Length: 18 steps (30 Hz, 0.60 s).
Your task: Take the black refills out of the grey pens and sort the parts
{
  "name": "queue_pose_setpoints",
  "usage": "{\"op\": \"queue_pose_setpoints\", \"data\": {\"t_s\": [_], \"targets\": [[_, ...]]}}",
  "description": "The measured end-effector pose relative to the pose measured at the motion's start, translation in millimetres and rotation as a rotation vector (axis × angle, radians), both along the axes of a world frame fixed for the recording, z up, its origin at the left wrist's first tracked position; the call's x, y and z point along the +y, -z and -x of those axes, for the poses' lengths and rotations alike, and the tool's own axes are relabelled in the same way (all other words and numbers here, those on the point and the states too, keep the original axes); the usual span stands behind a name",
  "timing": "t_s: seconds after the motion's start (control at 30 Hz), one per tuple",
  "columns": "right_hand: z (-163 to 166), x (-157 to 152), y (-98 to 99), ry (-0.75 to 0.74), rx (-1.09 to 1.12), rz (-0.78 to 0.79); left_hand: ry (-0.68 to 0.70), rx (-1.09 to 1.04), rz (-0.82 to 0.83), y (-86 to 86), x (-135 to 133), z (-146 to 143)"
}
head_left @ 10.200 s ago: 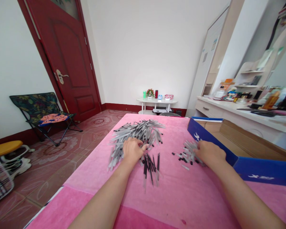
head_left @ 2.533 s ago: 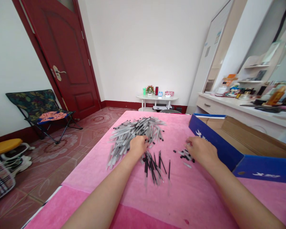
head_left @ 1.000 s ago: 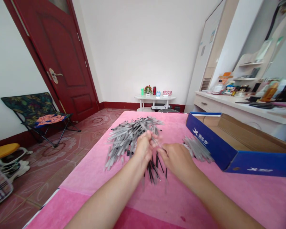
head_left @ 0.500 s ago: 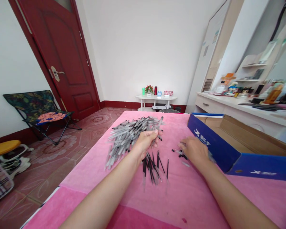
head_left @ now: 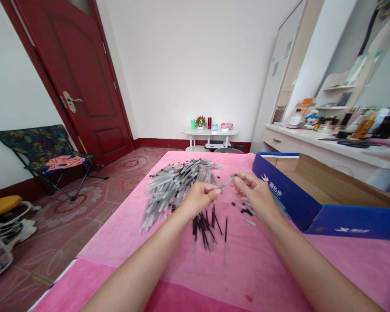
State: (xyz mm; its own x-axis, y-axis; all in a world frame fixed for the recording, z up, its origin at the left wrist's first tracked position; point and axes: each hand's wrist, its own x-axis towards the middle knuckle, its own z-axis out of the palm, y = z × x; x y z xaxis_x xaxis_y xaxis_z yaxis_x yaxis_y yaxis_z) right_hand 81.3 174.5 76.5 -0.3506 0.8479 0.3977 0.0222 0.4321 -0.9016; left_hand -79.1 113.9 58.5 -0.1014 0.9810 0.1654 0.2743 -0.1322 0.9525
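My left hand (head_left: 202, 197) pinches one end of a clear pen barrel (head_left: 226, 182) over the middle of the table. At its other, dark end, the fingertips of my right hand (head_left: 254, 190) are closed; whether they grip a separate small part there is too small to tell. Left of my hands spreads a large heap of clear pens (head_left: 169, 186) with dark ends. Beneath my left hand lie loose black ink refills (head_left: 205, 232). Several small black caps (head_left: 246, 211) and some clear pieces (head_left: 250, 222) rest below my right hand, which partly hides them.
An open blue cardboard box (head_left: 347, 221) stands on the pink tablecloth (head_left: 260, 268) at the right. Beyond it is a white dresser (head_left: 292, 138) with bottles on top. A folding chair (head_left: 42, 151) and a yellow stool (head_left: 3, 206) are on the floor at the left.
My right hand has come up and left from the small caps to the pen's end. The pen in my left hand has tipped from upright toward the right hand.
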Motion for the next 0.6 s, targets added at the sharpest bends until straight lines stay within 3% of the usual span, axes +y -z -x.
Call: {"op": "queue_pose_setpoints", "data": {"t_s": [0.13, 0.23, 0.33, 0.43, 0.6], "targets": [[-3.5, 2.5, 1.5, 0.016, 0.058, 0.05, -0.016, 0.031, -0.036, -12.3, -4.9, 12.9], [-6.4, 5.8, 1.5, -0.014, 0.181, 0.248, 0.132, -0.268, -0.053, -32.0, -14.0, 25.4], [-5.0, 0.9, -2.3, -0.108, 0.297, 0.455, 0.241, -0.586, -0.178, -44.0, -19.3, 30.4], [1.4, -12.1, -4.8, -0.206, 0.295, 0.507, 0.214, -0.658, -0.225, -40.2, -17.4, 20.9], [13.5, -31.6, -1.5, -0.314, 0.177, 0.446, 0.118, -0.664, -0.226, -21.6, -11.2, -6.6]]}}
